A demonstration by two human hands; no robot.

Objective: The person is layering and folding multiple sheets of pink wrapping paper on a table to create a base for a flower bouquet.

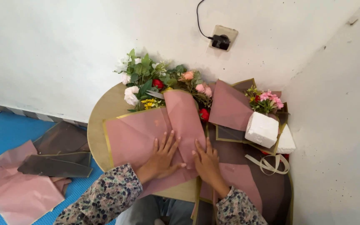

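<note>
A person in flowered sleeves leans over a small round wooden table [101,121] set in a corner. The left hand [163,155] lies flat on a pink wrapping sheet [136,135] with a gold edge, fingers spread. The right hand [207,160] presses beside it with fingers close together, on the part of the sheet folded over a bouquet of flowers [157,81]. Neither hand grips anything.

Judging from this, the fold could spring open if either palm lifts, since only pressure holds it, and the stiff sheet might crease or slide on the smooth tabletop.

To the right lie dark brown wrapping sheets [267,187], a cream ribbon [269,163] and two white foam blocks [262,129], with a smaller flower bunch [266,100] behind; these crowd the table's right side. More loose sheets [26,183] lie on the blue floor mat [5,133] at left. On the wall beyond, a black plug [221,41] sits in a socket.
</note>
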